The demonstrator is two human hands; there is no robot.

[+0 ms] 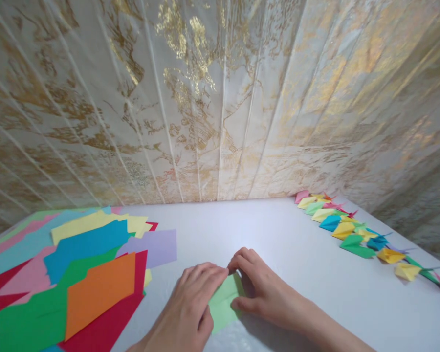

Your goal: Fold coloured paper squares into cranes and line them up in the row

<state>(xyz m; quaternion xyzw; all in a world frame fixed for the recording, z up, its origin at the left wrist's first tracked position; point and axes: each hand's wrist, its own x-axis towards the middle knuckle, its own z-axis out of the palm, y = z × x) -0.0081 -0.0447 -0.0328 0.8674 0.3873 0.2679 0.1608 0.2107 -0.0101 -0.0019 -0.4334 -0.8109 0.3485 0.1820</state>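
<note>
A small sheet of light green paper (225,300) lies on the white table between my hands, with a faint crease across it. My left hand (190,305) rests over its left side, fingers closed together and reaching to the far corner, thumb bent at the near edge. On the right, my right hand (262,288) has its fingers curled at the same far corner and its thumb on the paper's right side. The fingertips of both hands meet there, and they hide that corner.
Loose sheets of coloured paper, an orange sheet (100,293) and a blue sheet (86,249) among them, overlap on the left. Folded paper pieces, including a green one (356,246), line the table's right edge (410,239). A gold-patterned curtain (205,122) hangs behind.
</note>
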